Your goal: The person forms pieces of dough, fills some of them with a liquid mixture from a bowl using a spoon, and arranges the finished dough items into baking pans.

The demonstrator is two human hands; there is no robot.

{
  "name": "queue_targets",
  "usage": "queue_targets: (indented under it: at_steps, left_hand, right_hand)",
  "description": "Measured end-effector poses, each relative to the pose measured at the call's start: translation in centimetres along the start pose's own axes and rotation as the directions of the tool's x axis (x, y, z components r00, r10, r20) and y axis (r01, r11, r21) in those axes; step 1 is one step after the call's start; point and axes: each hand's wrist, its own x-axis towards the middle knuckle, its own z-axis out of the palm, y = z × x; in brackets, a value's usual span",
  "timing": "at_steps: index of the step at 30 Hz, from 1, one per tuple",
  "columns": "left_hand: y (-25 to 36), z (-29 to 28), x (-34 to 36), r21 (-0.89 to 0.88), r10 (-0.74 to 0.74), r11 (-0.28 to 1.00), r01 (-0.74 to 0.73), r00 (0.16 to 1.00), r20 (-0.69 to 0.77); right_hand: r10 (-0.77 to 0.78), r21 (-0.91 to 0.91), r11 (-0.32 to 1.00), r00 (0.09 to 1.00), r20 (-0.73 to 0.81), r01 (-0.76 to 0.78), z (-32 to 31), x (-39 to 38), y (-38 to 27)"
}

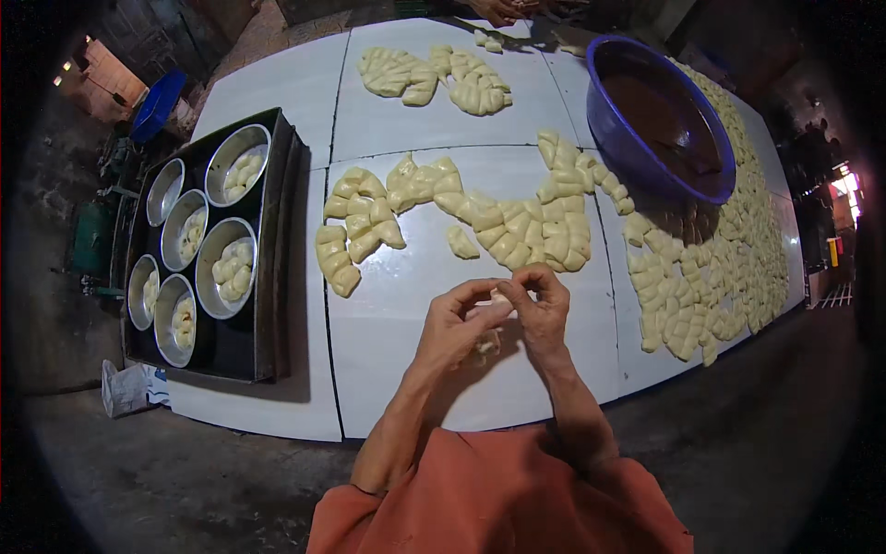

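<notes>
Above the white table (369, 369), just in front of my body, both my hands meet with closed fingers. My left hand (452, 325) and my right hand (543, 309) pinch a small pale dough piece (499, 296) between them, mostly covered by the fingers. Under my left hand a second pale bit shows, blurred and partly hidden. One loose dough piece (462, 242) lies just beyond my hands. Behind it, cut dough pieces (526, 226) sit pressed together in a curved row.
At left, a black tray (283, 185) carries several round metal tins (224, 268), most holding dough pieces. A purple basin (604, 125) with brown filling stands at right, beside a wide spread of dough pieces (701, 295). More dough (397, 74) and another person's hands (501, 11) are at the far side.
</notes>
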Motion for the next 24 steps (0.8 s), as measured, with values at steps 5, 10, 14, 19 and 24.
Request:
queue_targets:
  at_steps: [5, 10, 14, 19, 24]
  left_hand:
    - [-0.4, -0.8, -1.3, 0.093, -0.018, 0.995, 0.022, 0.999, -0.041]
    - [-1.4, -2.5, -5.4, 0.371, -0.078, 0.925, 0.08, 0.997, -0.02]
    - [-2.7, -4.1, -7.8, 0.488, 0.059, 0.865, 0.114, 0.943, -0.326]
    - [-3.9, -5.2, -8.5, 0.496, -0.09, 0.836, 0.235, 0.95, -0.299]
    - [-3.9, -4.2, -8.6, 0.607, 0.008, 0.78, 0.155, 0.966, -0.257]
  right_hand:
    - [0.017, -0.056, 0.998, 0.989, 0.148, -0.009, -0.3, -0.8, -3.7]
    - [0.159, -0.029, 0.987, 0.913, 0.375, -0.16, -2.8, -6.2, -3.4]
    - [0.543, 0.173, 0.746, 0.737, 0.402, -0.643, -3.1, -9.3, -1.6]
    - [0.516, -0.152, 0.857, 0.819, 0.25, -0.493, 0.7, -11.0, -1.1]
    - [0.367, -0.666, 0.745, 0.854, 0.369, -0.033, -0.1, -8.9, -2.8]
